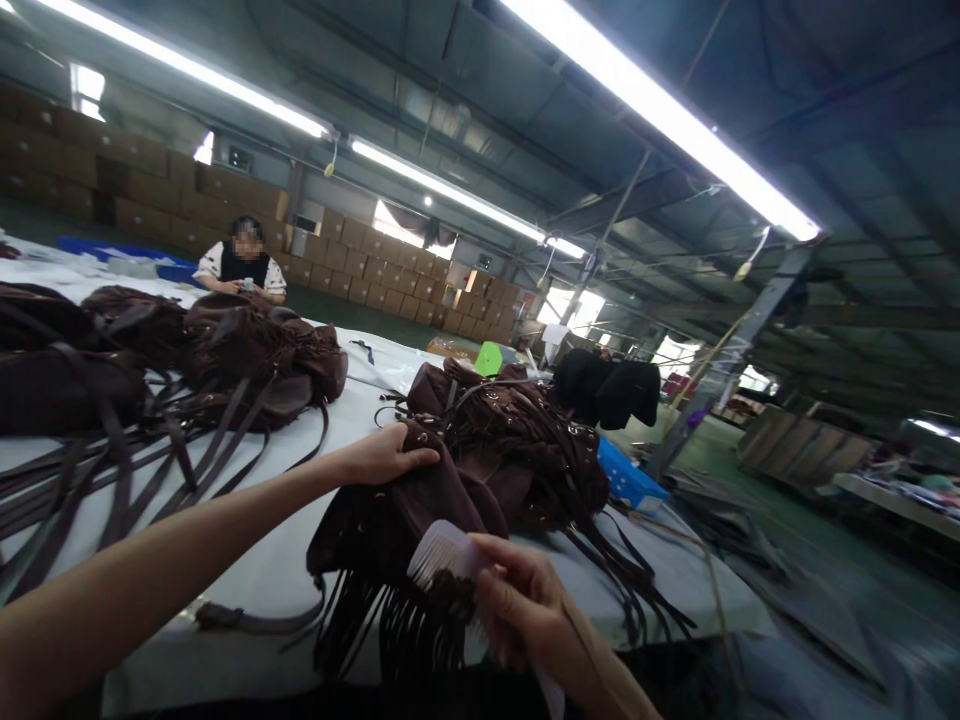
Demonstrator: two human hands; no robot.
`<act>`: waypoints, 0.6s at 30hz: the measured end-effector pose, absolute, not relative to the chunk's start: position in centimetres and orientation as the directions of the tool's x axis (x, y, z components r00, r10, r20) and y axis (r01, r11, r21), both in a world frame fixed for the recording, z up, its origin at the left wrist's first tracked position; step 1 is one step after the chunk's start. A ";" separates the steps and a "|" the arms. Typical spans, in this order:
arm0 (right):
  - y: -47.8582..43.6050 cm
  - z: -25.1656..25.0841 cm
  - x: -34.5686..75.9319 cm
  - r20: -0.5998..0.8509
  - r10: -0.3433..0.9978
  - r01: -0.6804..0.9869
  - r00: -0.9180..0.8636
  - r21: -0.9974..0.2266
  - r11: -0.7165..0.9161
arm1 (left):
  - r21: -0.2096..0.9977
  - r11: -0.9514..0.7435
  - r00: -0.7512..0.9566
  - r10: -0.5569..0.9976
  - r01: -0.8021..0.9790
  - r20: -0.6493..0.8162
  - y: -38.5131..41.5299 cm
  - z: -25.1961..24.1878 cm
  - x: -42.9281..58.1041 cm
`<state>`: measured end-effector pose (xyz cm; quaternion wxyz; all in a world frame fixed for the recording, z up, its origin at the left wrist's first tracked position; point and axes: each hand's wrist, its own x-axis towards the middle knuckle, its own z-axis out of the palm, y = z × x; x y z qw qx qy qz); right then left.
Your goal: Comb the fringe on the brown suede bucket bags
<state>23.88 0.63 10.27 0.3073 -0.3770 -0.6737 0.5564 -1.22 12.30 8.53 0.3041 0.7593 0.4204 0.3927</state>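
The left hand (388, 455) closes on the near bag (435, 490), probably steadying it; the right hand (521, 600), fingers curled, holds a comb (450, 545) at its fringe (416, 630).

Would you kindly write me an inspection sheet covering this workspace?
Surface: white-covered table, partly hidden by bags and straps.
Job's things: dark brown fringed bag; pale comb, teeth at the fringe.
Clutter: brown bags piled at the left and behind the held one, straps trailing; blue bin at the right.
Hands: left hand grips the bag; right hand holds the comb.
Cables: cord hanging from a ceiling light.
Surroundings: stacked cartons; another person across the table.
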 end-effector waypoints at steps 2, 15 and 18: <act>1.0 8.1 23.5 -0.005 0.873 0.045 -0.487 -0.999 0.019 | 0.786 -0.462 0.343 0.877 0.411 0.336 13.7 7.6 -1.2; 7.5 -1.2 22.1 -0.018 0.954 -0.342 -0.300 -0.932 -0.125 | 0.843 -0.497 0.049 0.866 0.205 0.498 11.2 -0.3 3.0; 7.9 -1.1 22.5 -0.029 0.954 -0.329 -0.298 -0.935 -0.131 | 0.791 -0.593 0.380 0.773 0.148 0.509 10.5 -0.5 4.5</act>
